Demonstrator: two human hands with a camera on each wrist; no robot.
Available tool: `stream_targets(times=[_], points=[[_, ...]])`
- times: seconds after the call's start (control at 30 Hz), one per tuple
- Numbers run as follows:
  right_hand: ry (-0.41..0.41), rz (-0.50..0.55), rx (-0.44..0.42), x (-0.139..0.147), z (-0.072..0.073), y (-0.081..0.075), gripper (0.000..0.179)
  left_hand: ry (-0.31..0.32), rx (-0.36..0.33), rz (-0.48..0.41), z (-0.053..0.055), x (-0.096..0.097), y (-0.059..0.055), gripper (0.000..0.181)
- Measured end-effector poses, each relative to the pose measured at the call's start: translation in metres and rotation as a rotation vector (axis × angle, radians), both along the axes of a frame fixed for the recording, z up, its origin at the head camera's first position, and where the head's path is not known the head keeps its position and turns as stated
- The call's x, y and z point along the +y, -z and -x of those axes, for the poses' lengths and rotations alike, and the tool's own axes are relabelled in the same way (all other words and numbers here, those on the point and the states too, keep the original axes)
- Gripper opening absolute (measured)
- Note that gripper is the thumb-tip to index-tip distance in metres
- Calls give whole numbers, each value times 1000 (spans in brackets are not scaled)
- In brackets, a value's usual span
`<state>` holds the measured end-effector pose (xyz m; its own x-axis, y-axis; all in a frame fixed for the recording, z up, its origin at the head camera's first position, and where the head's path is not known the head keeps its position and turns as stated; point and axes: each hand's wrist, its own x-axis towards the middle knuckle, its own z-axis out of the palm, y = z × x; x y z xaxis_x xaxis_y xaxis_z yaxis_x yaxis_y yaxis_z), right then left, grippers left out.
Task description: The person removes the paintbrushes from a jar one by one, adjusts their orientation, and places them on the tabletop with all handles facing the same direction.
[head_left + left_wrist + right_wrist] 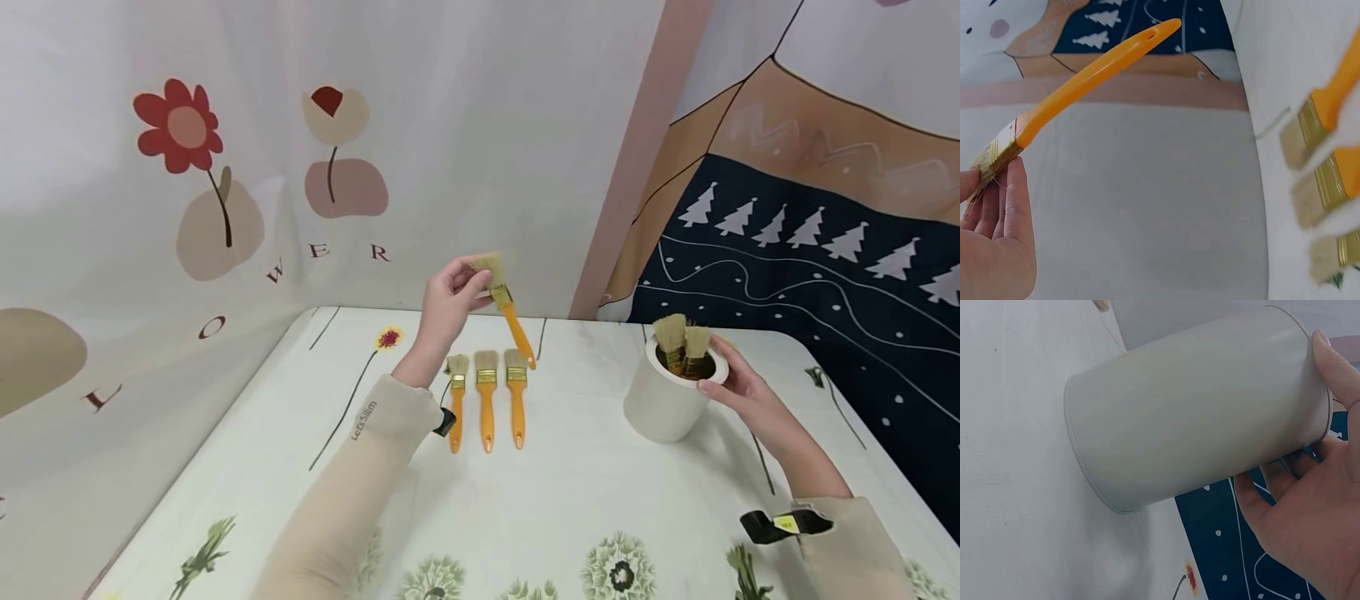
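My left hand [450,304] pinches a paintbrush [517,332] by its bristle end above the back of the table, its orange handle slanting down to the right. In the left wrist view, the thumb and fingers press on the bristles just below the metal ferrule [1004,141]. Under that arm, three more paintbrushes [487,408] lie in a row, bristles pointing away from me. My right hand [738,385] grips a white cylindrical canister [656,410] near its rim, thumb on one side and fingers on the other. Paintbrushes [670,333] stand in it, bristles up, their handles hidden inside.
The table [577,492] has a white cloth printed with flowers and foliage. Behind it hangs a pale curtain [480,125] with flower shapes and letters. A dark blue panel with white trees [810,229] is at the right. The canister stands near the right back edge.
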<state>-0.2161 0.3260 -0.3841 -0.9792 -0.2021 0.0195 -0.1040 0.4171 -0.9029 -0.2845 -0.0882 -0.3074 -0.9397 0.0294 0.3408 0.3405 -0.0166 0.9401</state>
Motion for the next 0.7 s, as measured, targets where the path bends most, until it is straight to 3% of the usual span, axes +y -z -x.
stream_targets(times=[0.3,0.7], points=[[-5,4,8,0,-2,-1,81,-41,-59,45,4,-29,11,32],[-9,-1,22,1,-1,0,81,-109,-131,183,4,-66,31,37]])
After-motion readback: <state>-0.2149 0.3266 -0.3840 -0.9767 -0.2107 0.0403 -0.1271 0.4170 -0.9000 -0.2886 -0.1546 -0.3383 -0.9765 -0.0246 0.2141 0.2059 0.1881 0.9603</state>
